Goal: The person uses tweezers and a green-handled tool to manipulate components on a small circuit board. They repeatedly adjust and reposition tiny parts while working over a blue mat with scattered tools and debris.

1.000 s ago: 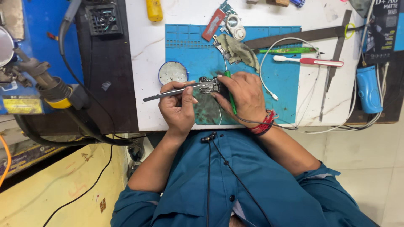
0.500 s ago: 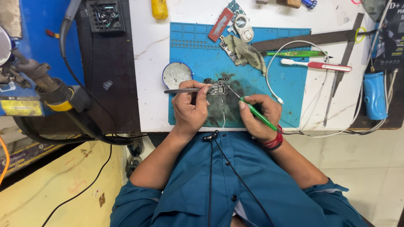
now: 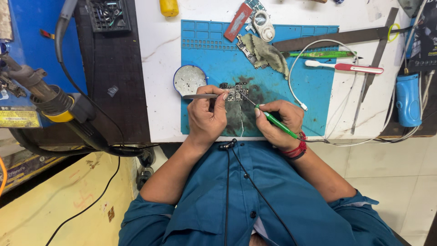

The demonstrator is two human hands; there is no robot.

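Far left, a hot-air nozzle with a yellow collar [image 3: 52,102] hangs over the dark side panel, its black hose trailing down. Next along the bench [image 3: 159,68], a small round tin [image 3: 190,79] sits at the edge of the blue work mat [image 3: 314,86]. The left hand [image 3: 207,116] pinches a pair of metal tweezers [image 3: 200,96], their tips at the small circuit board [image 3: 233,91] lying on the mat's dark stained patch. The right hand [image 3: 275,123] grips a green-handled tool [image 3: 273,119] like a pen, its thin tip touching the board's right edge. Beyond lie a crumpled cloth [image 3: 266,52], a white cable [image 3: 314,68], a red-handled toothbrush [image 3: 346,67] and a blue canister [image 3: 408,99].
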